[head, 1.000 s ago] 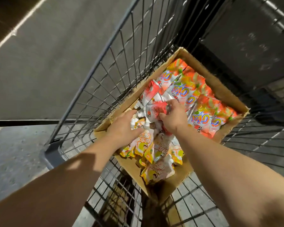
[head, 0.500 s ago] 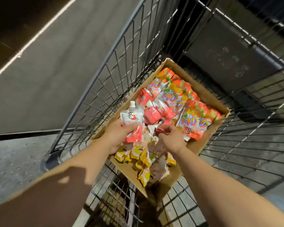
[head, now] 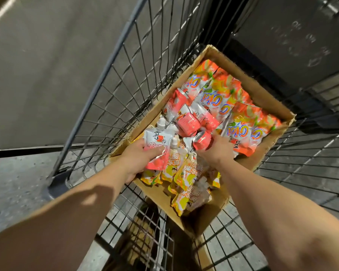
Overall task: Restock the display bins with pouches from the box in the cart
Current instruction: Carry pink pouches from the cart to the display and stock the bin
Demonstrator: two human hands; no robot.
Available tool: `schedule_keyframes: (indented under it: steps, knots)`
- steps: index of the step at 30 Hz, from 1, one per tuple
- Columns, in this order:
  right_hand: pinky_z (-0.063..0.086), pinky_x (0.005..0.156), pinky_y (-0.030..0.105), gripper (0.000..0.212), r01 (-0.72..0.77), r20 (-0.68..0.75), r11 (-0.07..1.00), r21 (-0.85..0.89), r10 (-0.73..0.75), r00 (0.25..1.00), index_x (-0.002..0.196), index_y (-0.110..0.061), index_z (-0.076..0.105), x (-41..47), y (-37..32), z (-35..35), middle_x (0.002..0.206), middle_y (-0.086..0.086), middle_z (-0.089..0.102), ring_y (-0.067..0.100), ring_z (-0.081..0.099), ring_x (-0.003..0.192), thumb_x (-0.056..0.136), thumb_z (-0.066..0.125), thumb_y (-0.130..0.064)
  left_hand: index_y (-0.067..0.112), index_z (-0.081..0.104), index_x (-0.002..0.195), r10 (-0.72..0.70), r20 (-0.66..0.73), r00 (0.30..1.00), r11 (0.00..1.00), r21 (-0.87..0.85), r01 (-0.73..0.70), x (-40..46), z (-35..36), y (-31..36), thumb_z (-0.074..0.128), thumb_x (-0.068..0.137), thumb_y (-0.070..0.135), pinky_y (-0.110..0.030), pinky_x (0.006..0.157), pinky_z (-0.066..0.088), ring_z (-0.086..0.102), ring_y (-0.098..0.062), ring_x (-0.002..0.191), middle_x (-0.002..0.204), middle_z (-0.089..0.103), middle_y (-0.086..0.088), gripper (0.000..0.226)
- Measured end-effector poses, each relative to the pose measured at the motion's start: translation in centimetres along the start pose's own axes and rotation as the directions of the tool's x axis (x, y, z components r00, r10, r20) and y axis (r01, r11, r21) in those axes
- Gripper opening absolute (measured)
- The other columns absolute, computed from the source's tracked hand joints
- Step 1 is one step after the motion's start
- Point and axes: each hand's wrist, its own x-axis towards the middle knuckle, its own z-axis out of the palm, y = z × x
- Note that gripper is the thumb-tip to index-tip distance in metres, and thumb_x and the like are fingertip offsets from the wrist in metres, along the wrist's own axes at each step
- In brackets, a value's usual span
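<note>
One box (head: 249,83) (two hands (head: 139,157)).

A smooth grey concrete floor (head: 47,61) fills the upper left, beyond the dark wire-mesh cart wall (head: 137,79). A bright streak of reflected light (head: 0,15) crosses the floor's far corner. Nearer than the cart wall's base, a black strip (head: 18,151) divides that floor from a rougher, speckled grey surface (head: 14,184). Right of the cart wall stands a dark grey panel (head: 294,40) with faint markings.
</note>
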Motion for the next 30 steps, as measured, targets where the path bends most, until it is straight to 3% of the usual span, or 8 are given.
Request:
schedule_keyframes:
  steps: [3,6,10,12,15,18,22,30]
  knots:
    - [0.052,0.078,0.04,0.064,0.008,-0.025,0.999,0.046,-0.007,1.0,0.102,-0.02,0.054,-0.3,-0.4,-0.6,0.097,0.005,0.064,0.03,0.06,0.095,0.056,0.079,-0.057,0.017,0.065,0.107,-0.008,-0.004,1.0,1.0,0.01,0.008,-0.2,0.0,0.1,0.07,0.088,0.022,-0.05,0.088,0.056,0.071,-0.028,0.095,0.103,0.074,-0.009,0.021]
    - [0.052,0.081,0.041,0.054,0.054,0.048,0.997,0.048,-0.056,0.997,0.116,-0.019,0.056,-0.6,-0.5,-1.5,0.102,0.005,0.067,0.029,0.062,0.094,0.071,0.079,-0.039,0.016,0.065,0.108,-0.027,0.005,1.0,0.999,0.027,0.027,-0.6,0.2,0.3,0.07,0.088,0.025,-0.058,0.087,0.053,0.07,-0.035,0.096,0.1,0.075,-0.01,0.022]
    - [0.051,0.061,0.028,0.028,0.08,0.075,0.913,0.399,-0.12,0.99,0.101,-0.017,0.066,-2.3,-1.5,-4.0,0.086,0.005,0.068,0.02,0.062,0.072,0.075,0.076,-0.015,0.016,0.063,0.112,-0.01,0.041,0.999,1.0,0.023,0.009,-1.6,0.7,1.1,0.069,0.089,0.025,-0.04,0.069,0.059,0.072,-0.027,0.089,0.101,0.074,-0.009,0.025]
    - [0.051,0.052,0.023,0.03,0.054,0.086,0.81,0.583,-0.127,0.988,0.101,-0.015,0.066,-4.1,-2.3,-5.7,0.081,0.007,0.067,0.016,0.059,0.062,0.074,0.075,-0.006,0.017,0.063,0.107,0.003,0.052,0.999,1.0,-0.001,-0.003,-2.6,0.8,1.8,0.068,0.089,0.023,-0.038,0.073,0.059,0.071,-0.024,0.09,0.103,0.074,-0.009,0.019]
    - [0.054,0.073,0.029,0.039,-0.002,0.197,0.678,0.735,-0.211,0.957,0.105,-0.009,0.066,-7.0,-3.2,-7.5,0.093,0.013,0.07,0.02,0.064,0.078,0.068,0.08,-0.01,0.015,0.062,0.115,0.037,0.092,0.995,0.999,0.015,-0.038,-4.6,0.7,3.1,0.069,0.088,0.024,-0.053,0.086,0.056,0.07,-0.029,0.097,0.105,0.073,-0.01,0.029]
    - [0.05,0.088,0.046,0.037,-0.09,0.273,0.533,0.842,-0.276,0.922,0.116,-0.011,0.063,-10.9,-4.1,-8.6,0.103,0.014,0.068,0.026,0.063,0.091,0.081,0.074,-0.016,0.014,0.062,0.116,0.098,0.143,0.985,0.994,0.031,-0.104,-7.4,0.4,4.6,0.066,0.091,0.022,-0.044,0.077,0.06,0.072,-0.023,0.084,0.1,0.074,-0.007,0.027]
    - [0.051,0.064,0.027,0.024,-0.094,0.2,0.401,0.911,-0.232,0.952,0.111,-0.02,0.062,-15.9,-5.1,-9.5,0.089,0.0,0.07,0.015,0.065,0.074,0.087,0.066,-0.026,0.017,0.061,0.115,0.155,0.172,0.973,0.986,0.033,-0.163,-11.1,0.0,5.7,0.063,0.093,0.022,-0.037,0.07,0.057,0.067,-0.015,0.071,0.088,0.072,-0.001,0.023]
    - [0.037,0.048,0.022,0.021,0.092,0.005,0.449,0.889,-0.21,0.978,0.097,-0.016,0.062,-26.0,-6.5,-10.0,0.075,0.003,0.065,0.013,0.052,0.054,0.082,0.074,-0.025,0.009,0.059,0.117,0.278,0.059,0.959,0.959,-0.082,-0.273,-21.1,-4.7,1.4,0.064,0.093,0.024,-0.039,0.066,0.061,0.07,-0.023,0.081,0.103,0.071,-0.012,0.029]
